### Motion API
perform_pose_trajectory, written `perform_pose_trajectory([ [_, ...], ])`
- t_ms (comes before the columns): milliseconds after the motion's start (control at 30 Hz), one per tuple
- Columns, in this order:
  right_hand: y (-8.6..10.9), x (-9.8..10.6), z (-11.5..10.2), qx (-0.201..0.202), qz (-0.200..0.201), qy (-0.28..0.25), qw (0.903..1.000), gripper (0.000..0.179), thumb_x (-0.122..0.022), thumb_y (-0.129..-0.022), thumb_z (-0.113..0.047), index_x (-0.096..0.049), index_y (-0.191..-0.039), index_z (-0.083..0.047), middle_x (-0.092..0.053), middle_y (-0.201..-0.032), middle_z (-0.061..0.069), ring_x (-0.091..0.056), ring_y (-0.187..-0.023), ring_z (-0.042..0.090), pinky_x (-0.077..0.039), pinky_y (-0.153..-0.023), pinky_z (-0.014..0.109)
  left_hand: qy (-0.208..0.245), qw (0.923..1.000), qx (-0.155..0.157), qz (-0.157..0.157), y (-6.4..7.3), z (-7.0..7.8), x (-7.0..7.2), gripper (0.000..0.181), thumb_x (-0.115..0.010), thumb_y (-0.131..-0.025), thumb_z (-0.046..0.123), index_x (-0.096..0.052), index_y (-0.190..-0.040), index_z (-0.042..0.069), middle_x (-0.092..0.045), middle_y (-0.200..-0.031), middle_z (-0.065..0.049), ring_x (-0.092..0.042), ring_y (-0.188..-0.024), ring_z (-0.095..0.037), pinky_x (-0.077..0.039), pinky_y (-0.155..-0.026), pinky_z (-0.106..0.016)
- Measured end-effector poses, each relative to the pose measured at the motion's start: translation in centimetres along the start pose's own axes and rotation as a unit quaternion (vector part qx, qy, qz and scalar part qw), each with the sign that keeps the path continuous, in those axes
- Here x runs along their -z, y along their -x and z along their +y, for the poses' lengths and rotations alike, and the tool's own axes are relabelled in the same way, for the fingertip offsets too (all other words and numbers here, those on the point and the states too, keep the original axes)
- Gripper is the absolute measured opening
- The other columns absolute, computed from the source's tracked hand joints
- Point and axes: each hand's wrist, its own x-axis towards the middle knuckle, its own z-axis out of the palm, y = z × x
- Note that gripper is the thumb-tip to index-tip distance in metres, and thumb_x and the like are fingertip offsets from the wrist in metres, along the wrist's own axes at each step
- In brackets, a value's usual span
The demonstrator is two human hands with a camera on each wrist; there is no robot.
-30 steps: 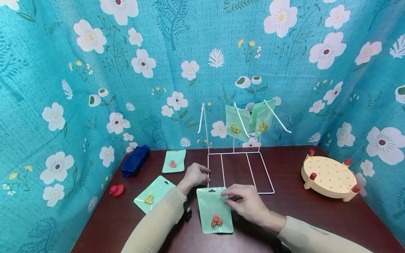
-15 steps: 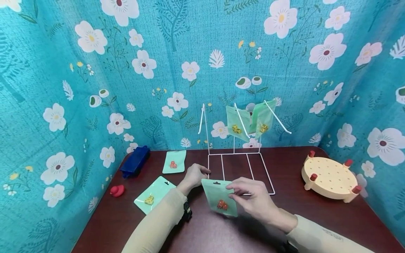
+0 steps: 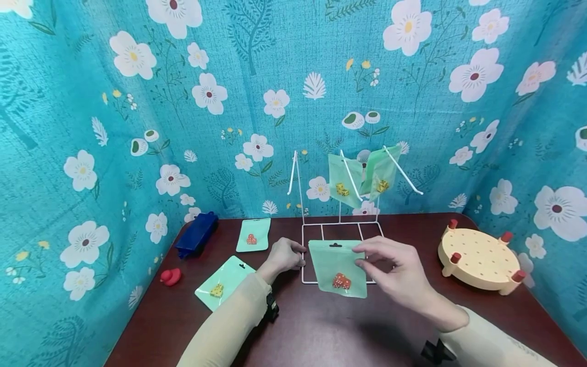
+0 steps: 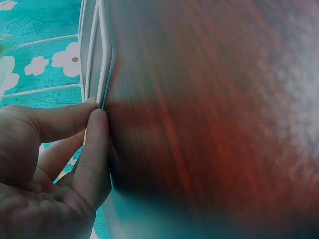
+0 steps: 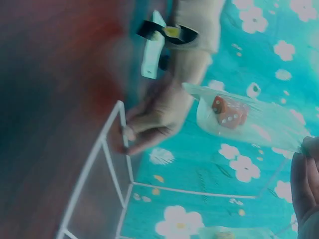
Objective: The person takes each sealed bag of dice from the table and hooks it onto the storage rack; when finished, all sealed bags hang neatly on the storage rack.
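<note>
R hand (image 3: 402, 267) pinches flat pale-green plastic pouch (image 3: 335, 262) w/ red white-spotted dice (image 3: 341, 281), hanging to its left, btwn hands, long axis prob. vertical (foreshortened); L hand (image 3: 284, 255) grips white wire rack's (image 3: 340, 223) base.

Turquoise curtain (image 3: 293, 51), printed with white flowers, spans ten to two o'clock in the head view. On the reddish-brown tabletop (image 3: 298, 336), a red duck (image 3: 171, 277) sits toward eight, a dark blue oblong object (image 3: 197, 234) at its one o'clock; a cream round stand (image 3: 479, 257) with red-ended pegs lies toward four.
</note>
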Motion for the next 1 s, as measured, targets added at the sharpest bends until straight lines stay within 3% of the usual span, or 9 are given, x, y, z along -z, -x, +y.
perform_pose_trajectory([
  [267, -1.1, 1.5, -0.3, -0.012, 0.031, -0.057, 0.9978, 0.052, -0.080, -0.077, 0.032, -0.082, -0.118, 0.000, -0.080, -0.098, 0.004, -0.066, -0.064, 0.005, -0.044, -0.046, 0.022, -0.009, 0.9999, -0.003, -0.002, 0.1, 0.3, -0.1, 0.032, -0.083, -0.092, -0.006, -0.086, -0.122, 0.004, -0.078, -0.081, -0.009, -0.082, -0.072, -0.017, -0.070, -0.067, -0.033],
  [700, -2.8, 3.5, -0.4, -0.048, 0.062, -0.129, 0.9886, 0.035, -0.078, -0.089, 0.023, -0.078, -0.122, 0.011, -0.079, -0.094, 0.005, -0.062, -0.064, 0.011, -0.044, -0.050, 0.028, -0.017, 0.9998, -0.005, 0.008, 0.1, 0.3, -0.1, 0.032, -0.084, -0.088, -0.007, -0.087, -0.118, 0.002, -0.080, -0.079, -0.010, -0.084, -0.070, -0.020, -0.069, -0.066, -0.033],
  [833, -3.1, 4.0, -0.2, -0.071, 0.067, -0.118, 0.9882, 0.033, -0.079, -0.092, 0.019, -0.077, -0.124, 0.012, -0.082, -0.095, 0.001, -0.063, -0.065, 0.011, -0.042, -0.050, 0.028, -0.010, 0.9999, -0.003, 0.005, 0.2, 0.2, 0.0, 0.032, -0.083, -0.088, -0.009, -0.086, -0.119, 0.001, -0.078, -0.079, -0.011, -0.083, -0.071, -0.021, -0.070, -0.067, -0.034],
  [1000, -3.4, 4.2, 0.0, -0.090, 0.077, -0.118, 0.9859, 0.035, -0.075, -0.092, 0.023, -0.075, -0.126, 0.014, -0.085, -0.096, -0.005, -0.069, -0.071, 0.009, -0.050, -0.056, 0.019, -0.008, 1.0000, -0.003, 0.005, 0.3, 0.3, 0.2, 0.033, -0.083, -0.089, -0.009, -0.086, -0.120, 0.002, -0.076, -0.081, -0.010, -0.083, -0.071, -0.021, -0.070, -0.067, -0.033],
])
